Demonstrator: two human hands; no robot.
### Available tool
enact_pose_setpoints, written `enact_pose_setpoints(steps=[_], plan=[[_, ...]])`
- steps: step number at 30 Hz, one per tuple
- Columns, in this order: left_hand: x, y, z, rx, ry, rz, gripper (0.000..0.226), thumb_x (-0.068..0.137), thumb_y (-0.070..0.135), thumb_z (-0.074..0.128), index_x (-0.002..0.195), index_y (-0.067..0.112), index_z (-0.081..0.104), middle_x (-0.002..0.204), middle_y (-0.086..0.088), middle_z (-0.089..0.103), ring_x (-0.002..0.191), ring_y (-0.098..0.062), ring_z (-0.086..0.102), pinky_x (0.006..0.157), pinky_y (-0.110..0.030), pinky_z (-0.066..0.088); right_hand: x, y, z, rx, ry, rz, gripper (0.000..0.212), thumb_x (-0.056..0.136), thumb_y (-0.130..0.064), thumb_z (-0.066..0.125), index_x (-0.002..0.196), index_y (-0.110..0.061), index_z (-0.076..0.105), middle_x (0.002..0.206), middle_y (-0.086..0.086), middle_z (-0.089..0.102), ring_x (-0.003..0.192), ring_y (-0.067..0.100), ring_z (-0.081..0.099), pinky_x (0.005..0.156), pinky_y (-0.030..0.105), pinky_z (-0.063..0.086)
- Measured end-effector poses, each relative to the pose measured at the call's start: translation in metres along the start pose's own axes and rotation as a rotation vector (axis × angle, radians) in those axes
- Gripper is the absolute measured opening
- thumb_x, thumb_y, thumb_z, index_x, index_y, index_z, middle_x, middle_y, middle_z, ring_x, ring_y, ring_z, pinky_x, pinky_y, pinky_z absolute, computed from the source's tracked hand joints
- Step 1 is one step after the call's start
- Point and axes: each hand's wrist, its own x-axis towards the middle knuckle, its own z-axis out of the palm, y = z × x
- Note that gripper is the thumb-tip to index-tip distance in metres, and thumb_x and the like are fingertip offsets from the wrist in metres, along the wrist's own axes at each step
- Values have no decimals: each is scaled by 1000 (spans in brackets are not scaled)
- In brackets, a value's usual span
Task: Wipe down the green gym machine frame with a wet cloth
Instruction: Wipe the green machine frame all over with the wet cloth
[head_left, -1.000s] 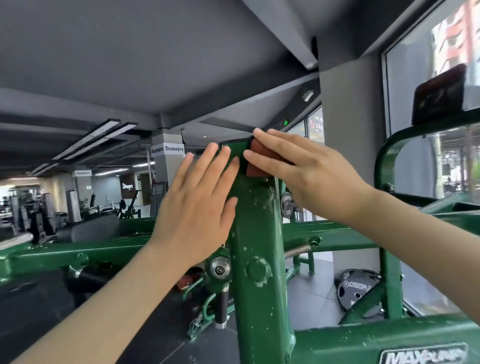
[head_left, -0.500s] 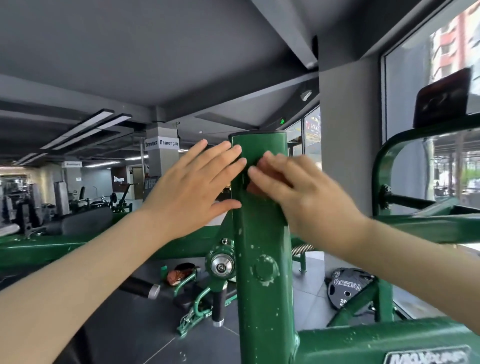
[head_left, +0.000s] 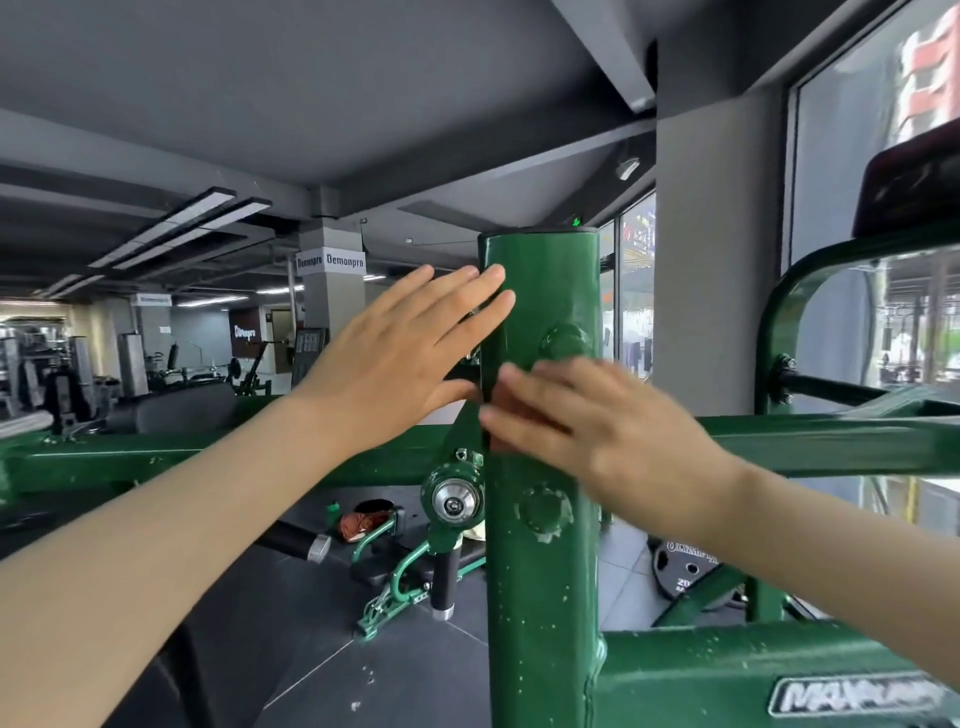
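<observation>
A green upright post of the gym machine frame rises through the middle of the view, its paint chipped in small white specks. My right hand presses a reddish-brown cloth flat against the post's front, about a third of the way down from its black cap; the hand is motion-blurred and covers most of the cloth. My left hand lies with straight fingers against the post's left side, near the top.
A green cross beam runs right from the post and another green bar runs left. A chrome pivot sits at the post's left. A weight plate lies on the floor. Windows and a grey pillar stand at right.
My right hand has slid the cloth down the post from its top, uncovering the cap and upper part. My left hand has stayed near the top on the left side.
</observation>
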Motion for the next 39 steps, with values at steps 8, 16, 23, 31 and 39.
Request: enact_pose_setpoints(steps=[8,16,23,31,39], plan=[[-1,5,-1,-14,19,-20,90,94,50,61,162,6,24,168,-15,28,152,-32,32,127,-48,23,2,4,6,-4,42,-31,47,104,-4,37,144,-13,61,146,19,58,117,39,60,90,55,54],[-7,13,-3,-19,22,96,72,98,41,59,158,9,36,165,-14,34,151,-33,34,124,-51,30,-16,25,3,10,126,47,53,107,0,27,144,-13,62,148,18,57,114,39,59,95,49,49],[-30,30,7,-64,-8,98,81,94,46,66,160,13,32,166,-15,31,152,-33,31,124,-51,31,-51,6,15,80,34,18,54,102,4,34,145,-14,61,151,18,54,118,42,61,101,52,49],[-33,37,9,-121,38,45,80,91,40,72,158,14,36,165,-13,34,152,-31,32,125,-46,26,-60,-22,29,160,44,67,51,104,1,31,145,-9,60,152,23,51,130,42,48,111,54,42],[-33,42,8,-150,39,17,80,90,37,73,158,13,37,166,-13,33,152,-31,31,125,-47,28,-53,-24,35,269,136,274,55,94,12,61,147,-4,56,150,31,46,141,57,38,117,63,34]])
